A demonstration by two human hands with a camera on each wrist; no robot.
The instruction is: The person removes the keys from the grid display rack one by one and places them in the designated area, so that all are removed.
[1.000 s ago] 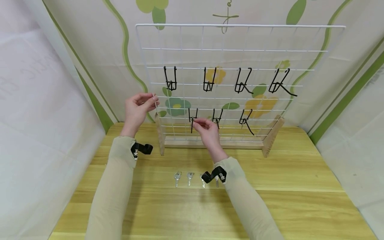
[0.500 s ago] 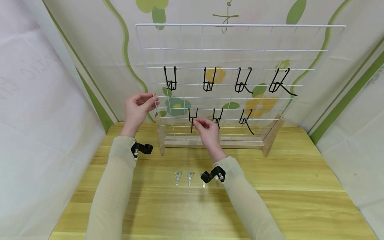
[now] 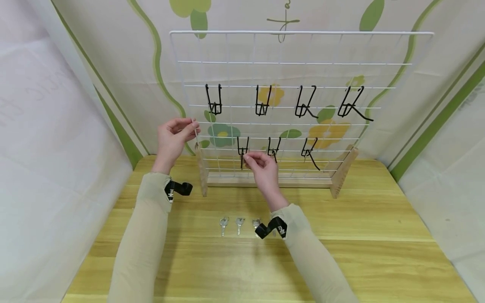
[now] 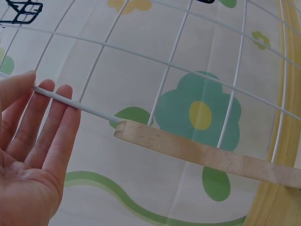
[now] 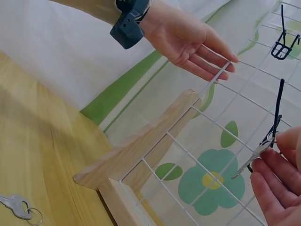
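Your right hand (image 3: 261, 166) pinches a small silver metal key (image 5: 251, 161) between thumb and fingertips, holding it right at the lowest-left black wire hook (image 3: 242, 150) on the white wire grid panel (image 3: 299, 63). In the right wrist view the key's blade points down and left, its head touching the hook's lower end. That forearm rises from the wooden bench (image 3: 379, 235) with the wrist bent slightly up toward the panel.

Your left hand (image 3: 175, 136) is at the panel's left edge, just above the pale wooden foot (image 4: 207, 153) that holds the grid upright. Its fingers (image 4: 56, 127) lie nearly straight, relaxed, with the white edge wire resting across the fingertips and the thumb closing lightly over it.

Three more silver keys (image 3: 238, 224) lie in a row on the bench, near your right wrist.
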